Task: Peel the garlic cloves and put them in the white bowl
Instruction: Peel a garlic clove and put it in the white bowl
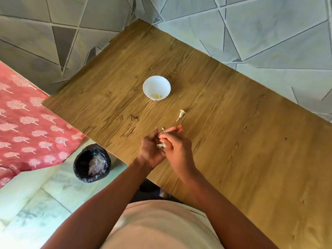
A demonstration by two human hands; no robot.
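The white bowl (156, 88) stands on the wooden table (233, 123), with a few pale peeled pieces at its bottom. Nearer to me, my left hand (150, 150) and my right hand (177, 147) meet over the table's front edge. Between them they hold a garlic clove (161, 145), its papery white skin showing between the fingers. My left hand cups it while the fingers of my right hand pinch at the skin. Most of the clove is hidden by the fingers. A loose unpeeled garlic piece (181, 114) lies on the table between my hands and the bowl.
A small bin lined with a black bag (91, 163) stands on the tiled floor left of the table, with scraps inside. A red patterned cloth (27, 126) covers a surface at the far left. Patterned grey floor surrounds the table's far sides.
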